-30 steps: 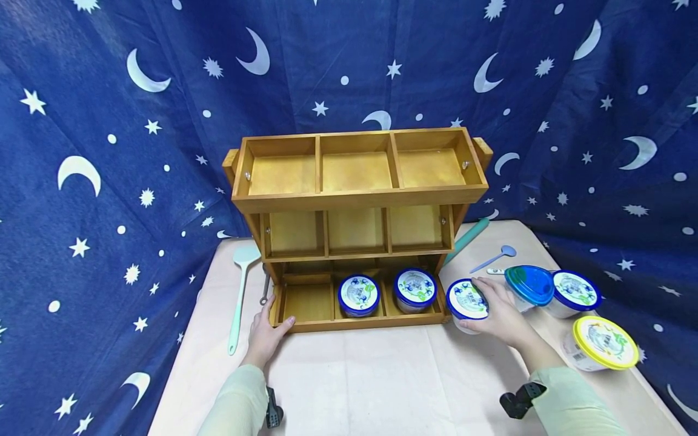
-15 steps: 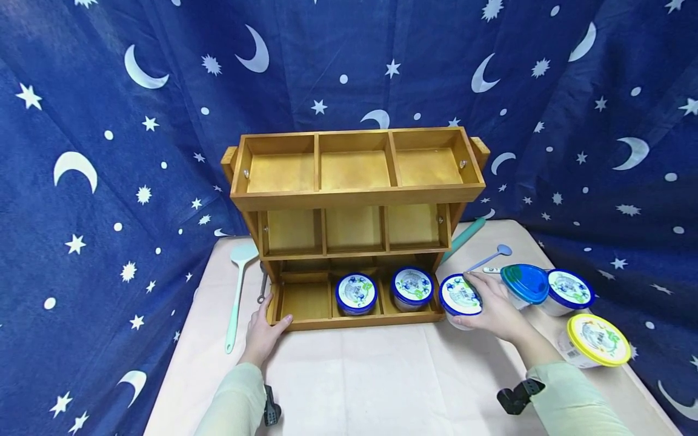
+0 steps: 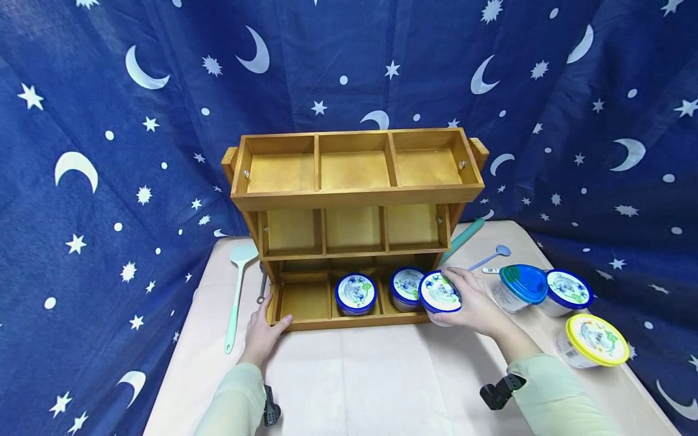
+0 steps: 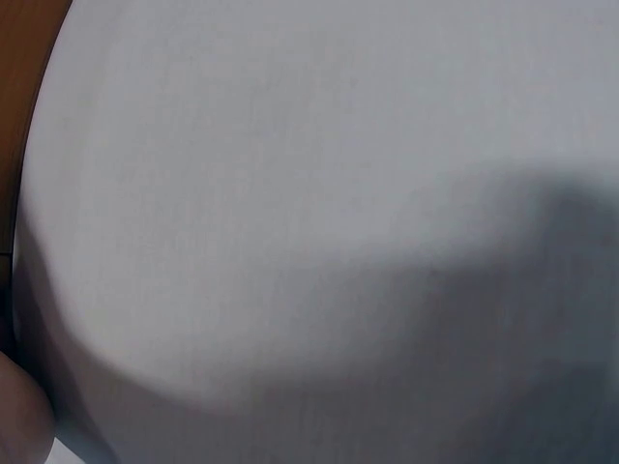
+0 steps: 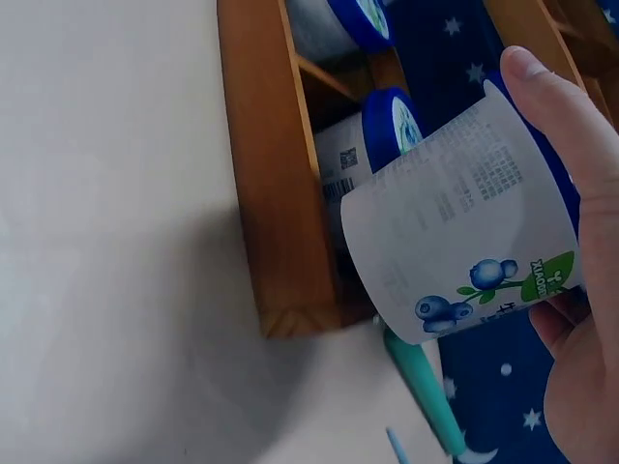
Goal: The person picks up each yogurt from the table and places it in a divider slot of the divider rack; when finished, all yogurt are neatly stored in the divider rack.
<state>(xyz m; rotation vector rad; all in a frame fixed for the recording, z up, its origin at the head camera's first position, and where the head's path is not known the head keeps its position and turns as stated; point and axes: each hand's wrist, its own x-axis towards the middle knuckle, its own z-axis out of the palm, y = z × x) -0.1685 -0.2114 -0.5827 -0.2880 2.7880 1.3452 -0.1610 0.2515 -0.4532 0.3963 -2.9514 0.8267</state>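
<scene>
My right hand [image 3: 473,303] holds a white yogurt tub [image 5: 464,222] with a blue-rimmed lid, blueberries printed on its side. It is held tilted at the right front corner of the three-tier wooden rack [image 3: 357,198], above the bottom tier's edge. Two matching tubs stand in that tier: one tub [image 3: 356,294] in the middle compartment, another tub [image 3: 406,287] in the right one, beside the held tub. My left hand [image 3: 263,332] grips the rack's lower left corner, thumb over the front board. In the left wrist view, only a bit of skin [image 4: 21,416] shows.
At right stand a tub with a blue spouted lid [image 3: 525,284], a blue-lidded tub [image 3: 567,289] and a yellow-lidded tub [image 3: 595,340]. A small blue spoon [image 3: 493,255] and a teal handle [image 3: 463,239] lie behind. A mint spatula [image 3: 240,290] lies at left.
My right hand has carried the tub leftward, from beside the rack to its right front corner, and the tub now overlaps the right-hand one in view. My left hand stays put.
</scene>
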